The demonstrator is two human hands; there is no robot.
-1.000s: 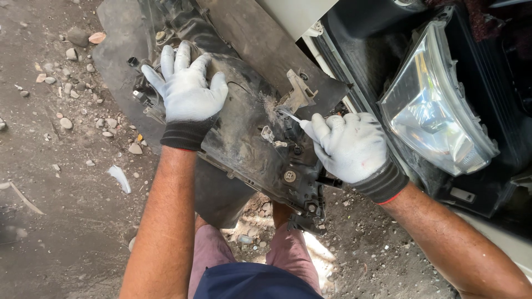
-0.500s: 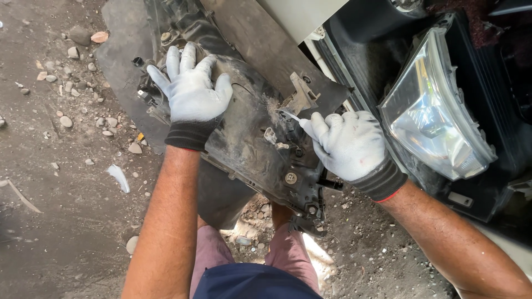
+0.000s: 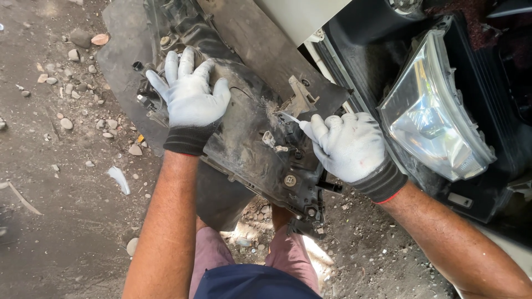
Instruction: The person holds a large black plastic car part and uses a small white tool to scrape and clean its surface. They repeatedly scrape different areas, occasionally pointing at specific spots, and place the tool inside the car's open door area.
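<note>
Both gloved hands on a dirty black headlight housing

Left hand lies flat on it, fingers spread; right hand grips its right edge, fingers curled. A clear headlight lens sits just right of the right hand, gravel ground off to the left.

Cut off at the top edge: the dusty black housing and the dark panel behind it. Hidden under the left hand: the housing's upper left corner. Concealed by curled fingers of the right hand: whatever is pinched there. Cropped at right: the clear headlamp's black surround. Too small to tell: pale scraps on the ground.
</note>
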